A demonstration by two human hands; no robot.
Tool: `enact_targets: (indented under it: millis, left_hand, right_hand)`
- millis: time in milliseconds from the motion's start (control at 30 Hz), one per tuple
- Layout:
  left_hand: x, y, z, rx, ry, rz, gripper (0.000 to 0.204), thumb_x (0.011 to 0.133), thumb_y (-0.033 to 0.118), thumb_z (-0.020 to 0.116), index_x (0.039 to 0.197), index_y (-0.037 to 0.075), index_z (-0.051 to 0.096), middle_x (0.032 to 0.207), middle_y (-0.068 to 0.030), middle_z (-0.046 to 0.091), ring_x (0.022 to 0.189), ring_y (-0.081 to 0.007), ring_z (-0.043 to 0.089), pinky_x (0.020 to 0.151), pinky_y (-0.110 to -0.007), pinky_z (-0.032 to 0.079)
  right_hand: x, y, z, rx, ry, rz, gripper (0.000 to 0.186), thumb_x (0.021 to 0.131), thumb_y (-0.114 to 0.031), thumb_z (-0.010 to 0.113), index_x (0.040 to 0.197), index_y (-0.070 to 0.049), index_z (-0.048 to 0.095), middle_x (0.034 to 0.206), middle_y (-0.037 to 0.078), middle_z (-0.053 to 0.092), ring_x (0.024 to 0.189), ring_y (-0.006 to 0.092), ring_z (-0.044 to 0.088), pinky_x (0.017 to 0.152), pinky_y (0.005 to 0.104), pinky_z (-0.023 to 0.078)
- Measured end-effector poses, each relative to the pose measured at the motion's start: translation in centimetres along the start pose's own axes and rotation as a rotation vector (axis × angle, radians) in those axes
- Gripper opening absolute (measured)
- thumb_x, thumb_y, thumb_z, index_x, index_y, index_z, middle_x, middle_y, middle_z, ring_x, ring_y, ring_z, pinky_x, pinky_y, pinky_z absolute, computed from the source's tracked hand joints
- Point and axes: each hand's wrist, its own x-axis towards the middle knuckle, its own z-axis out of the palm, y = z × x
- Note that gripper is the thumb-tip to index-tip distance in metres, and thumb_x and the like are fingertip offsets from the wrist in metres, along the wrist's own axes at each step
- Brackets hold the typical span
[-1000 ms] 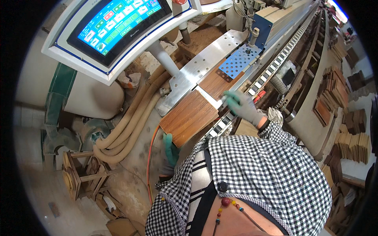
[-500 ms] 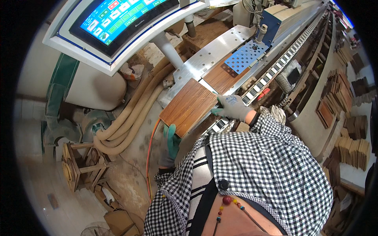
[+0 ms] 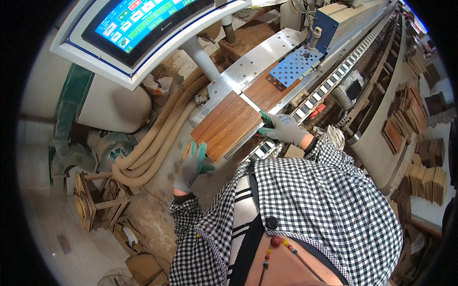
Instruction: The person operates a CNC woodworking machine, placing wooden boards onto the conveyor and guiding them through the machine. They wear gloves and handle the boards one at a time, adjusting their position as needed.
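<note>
A brown wood-grain plank [image 3: 228, 125] lies on the near end of the machine's metal bed, apparently with at least one more board beneath it. My right hand [image 3: 286, 128], in a grey and green glove, grips its right corner, with the thumb at the edge and the other fingers partly hidden. At the near-left corner is my left hand [image 3: 191, 166], gloved alike, its fingers stretched out against the plank's end and the thumb held apart. Beyond a narrow gap, a second brown plank [image 3: 267, 93] runs under a blue perforated plate [image 3: 296, 66].
A control screen in a white frame [image 3: 136, 76] hangs at the upper left. Beige hoses [image 3: 143, 155] curve along the floor at left. A slatted conveyor chain [image 3: 336, 78] runs away to the right. Stacked boards [image 3: 405, 112] stand at far right, and a wooden frame [image 3: 102, 200] at lower left.
My left hand has shifted left and up along the plank's near end, and its fingers have spread. The plank has moved slightly away from me. My right hand stays at the right corner.
</note>
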Motion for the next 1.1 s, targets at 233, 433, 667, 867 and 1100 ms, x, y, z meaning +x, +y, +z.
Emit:
enact_targets:
  millis: [233, 433, 667, 867, 1100]
  left_hand:
    - [3.2, -9.0, 2.3, 0.056, 0.033, 0.936, 0.075, 0.099, 0.021, 0.066, 0.162, 0.01, 0.025, 0.148, -0.0166, 0.043, 0.131, -0.0268, 0.05, 0.106, -0.04, 0.047]
    - [7.4, -11.7, 4.0, 0.368, 0.319, 1.26, 0.091, 0.09, 0.006, 0.078, 0.161, 0.004, 0.021, 0.159, -0.0227, 0.034, 0.141, -0.0327, 0.044, 0.117, -0.048, 0.04]
    - [5.4, -9.8, 4.4, -0.034, -0.042, 1.065, 0.086, 0.092, 0.003, 0.074, 0.162, 0.009, 0.024, 0.156, -0.0232, 0.04, 0.135, -0.0318, 0.051, 0.112, -0.046, 0.047]
    - [5.1, -10.0, 4.7, -0.267, -0.082, 0.869, 0.087, 0.093, 0.001, 0.073, 0.163, 0.015, 0.022, 0.155, -0.0229, 0.041, 0.134, -0.0323, 0.053, 0.11, -0.046, 0.049]
    - [6.0, -11.2, 4.5, 0.229, 0.267, 1.222, 0.08, 0.093, -0.002, 0.069, 0.16, 0.011, 0.029, 0.156, -0.0237, 0.039, 0.136, -0.0326, 0.051, 0.114, -0.046, 0.046]
  right_hand:
    - [-0.3, 1.3, 0.7, -0.43, 0.563, -0.176, 0.051, 0.096, -0.042, 0.063, 0.136, -0.009, 0.058, 0.132, 0.016, 0.058, 0.123, 0.035, 0.054, 0.11, 0.05, 0.037]
    - [1.2, 2.3, 1.5, -0.479, 0.588, -0.152, 0.037, 0.096, -0.036, 0.063, 0.124, -0.011, 0.064, 0.133, 0.016, 0.058, 0.125, 0.0353, 0.052, 0.116, 0.0521, 0.032]
    - [1.4, 5.5, -0.9, -0.621, 0.557, -0.013, 0.037, 0.094, -0.035, 0.066, 0.126, -0.018, 0.067, 0.135, 0.007, 0.059, 0.127, 0.0301, 0.052, 0.115, 0.0474, 0.033]
    - [2.7, 9.7, -5.0, -0.552, 0.594, 0.115, 0.028, 0.096, -0.04, 0.063, 0.111, -0.019, 0.075, 0.121, 0.005, 0.068, 0.108, 0.024, 0.063, 0.098, 0.0406, 0.046]
    - [5.4, 15.6, -7.4, -0.627, 0.704, 0.25, 0.033, 0.101, -0.039, 0.057, 0.121, -0.019, 0.072, 0.147, 0.006, 0.059, 0.121, 0.0288, 0.061, 0.104, 0.0407, 0.044]
